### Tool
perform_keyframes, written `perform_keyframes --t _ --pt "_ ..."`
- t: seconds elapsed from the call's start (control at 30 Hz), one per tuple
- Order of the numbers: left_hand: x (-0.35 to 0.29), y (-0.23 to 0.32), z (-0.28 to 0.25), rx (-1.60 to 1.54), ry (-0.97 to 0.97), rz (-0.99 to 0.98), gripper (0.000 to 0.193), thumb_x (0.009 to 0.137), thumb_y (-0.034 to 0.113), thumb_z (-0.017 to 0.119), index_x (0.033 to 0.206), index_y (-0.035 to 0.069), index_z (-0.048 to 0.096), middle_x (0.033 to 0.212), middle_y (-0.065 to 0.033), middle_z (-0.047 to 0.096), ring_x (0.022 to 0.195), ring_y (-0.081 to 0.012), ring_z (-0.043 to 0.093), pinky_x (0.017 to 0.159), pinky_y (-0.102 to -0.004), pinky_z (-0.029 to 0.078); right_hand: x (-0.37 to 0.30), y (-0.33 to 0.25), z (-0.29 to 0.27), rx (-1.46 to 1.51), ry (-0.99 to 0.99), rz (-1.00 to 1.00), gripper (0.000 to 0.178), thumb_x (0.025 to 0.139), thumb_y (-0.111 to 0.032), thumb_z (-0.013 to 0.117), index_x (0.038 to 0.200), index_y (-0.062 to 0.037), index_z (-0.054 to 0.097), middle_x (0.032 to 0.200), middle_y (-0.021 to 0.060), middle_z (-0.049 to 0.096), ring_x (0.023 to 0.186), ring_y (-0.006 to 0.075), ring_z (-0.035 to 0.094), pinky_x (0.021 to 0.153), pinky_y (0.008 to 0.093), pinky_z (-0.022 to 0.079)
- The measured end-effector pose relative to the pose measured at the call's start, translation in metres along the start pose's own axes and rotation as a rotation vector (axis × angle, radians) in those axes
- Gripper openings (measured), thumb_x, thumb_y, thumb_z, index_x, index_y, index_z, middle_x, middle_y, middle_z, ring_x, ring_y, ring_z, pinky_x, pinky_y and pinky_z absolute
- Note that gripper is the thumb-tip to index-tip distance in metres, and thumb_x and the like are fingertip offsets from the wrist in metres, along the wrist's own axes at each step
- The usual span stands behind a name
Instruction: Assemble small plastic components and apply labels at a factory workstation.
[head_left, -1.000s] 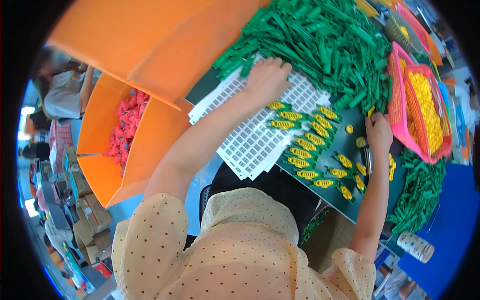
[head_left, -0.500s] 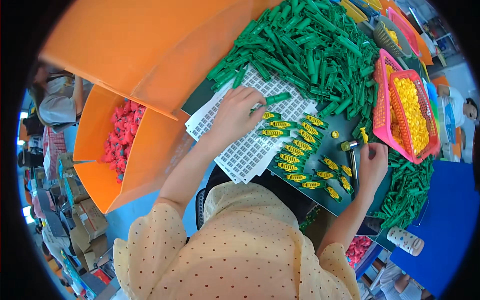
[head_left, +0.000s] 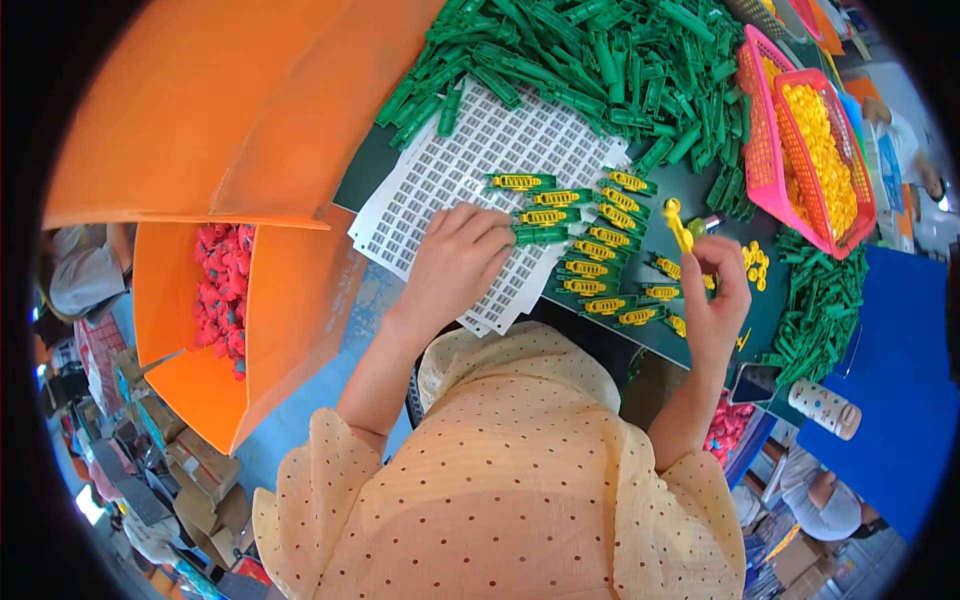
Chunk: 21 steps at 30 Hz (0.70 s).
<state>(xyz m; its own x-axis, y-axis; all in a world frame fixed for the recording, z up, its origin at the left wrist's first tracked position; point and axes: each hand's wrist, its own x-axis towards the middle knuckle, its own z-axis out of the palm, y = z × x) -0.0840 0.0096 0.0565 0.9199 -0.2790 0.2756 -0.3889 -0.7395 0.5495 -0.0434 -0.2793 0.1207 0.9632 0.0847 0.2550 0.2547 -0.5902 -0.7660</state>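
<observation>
My left hand [head_left: 458, 262] rests on the white printed sheets [head_left: 400, 205], fingers curled against the near end of a green plastic piece [head_left: 540, 235] with no yellow part on it. Pinched between thumb and fingers of my right hand [head_left: 718, 285] is a small yellow plastic part [head_left: 678, 226], held up off the table. Between the hands, green pieces fitted with yellow parts [head_left: 606, 236] lie in a slanting column, and several more sit beside my right hand. Partly hidden behind the yellow part is a hammer-like tool [head_left: 708, 224].
A large heap of green pieces [head_left: 600, 60] covers the far side. Pink baskets [head_left: 757, 150] of yellow parts stand at right, near a smaller green pile [head_left: 820, 310]. Loose yellow pieces [head_left: 755, 266], a phone [head_left: 754, 382] and a patterned cup [head_left: 825, 408] lie right. An orange bin [head_left: 290, 300] holds red pieces.
My left hand has brought the green piece nearer, into line with the fitted ones. The right hand has lifted the yellow part and moved slightly left. The whole view has shifted.
</observation>
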Motion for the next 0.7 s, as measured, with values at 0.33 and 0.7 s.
perform_keyframes --t 0.33,0.7 --pt "0.011 0.020 -0.007 -0.924 0.220 -0.283 0.032 0.087 0.002 0.072 0.117 0.004 0.063 0.092 -0.0062 0.066 0.080 -0.0140 0.063 0.073 -0.0278 0.052 0.003 -0.038 0.077 -0.059 -0.279 -0.352 0.024 0.076 0.001 0.076 0.096 -0.0054 0.065 0.102 0.0079 0.065 0.087 0.0236 0.062 0.085 0.0346 0.046" --pt "0.009 0.015 -0.012 -0.672 0.223 -0.157 0.025 0.088 -0.006 0.065 0.111 0.005 0.066 0.094 -0.0084 0.067 0.079 -0.0196 0.063 0.067 -0.0296 0.051 0.004 -0.033 0.100 0.201 -0.384 -0.302 0.043 0.074 -0.004 0.080 0.114 -0.0058 0.063 0.098 0.0064 0.067 0.089 0.0251 0.064 0.078 0.0342 0.046"
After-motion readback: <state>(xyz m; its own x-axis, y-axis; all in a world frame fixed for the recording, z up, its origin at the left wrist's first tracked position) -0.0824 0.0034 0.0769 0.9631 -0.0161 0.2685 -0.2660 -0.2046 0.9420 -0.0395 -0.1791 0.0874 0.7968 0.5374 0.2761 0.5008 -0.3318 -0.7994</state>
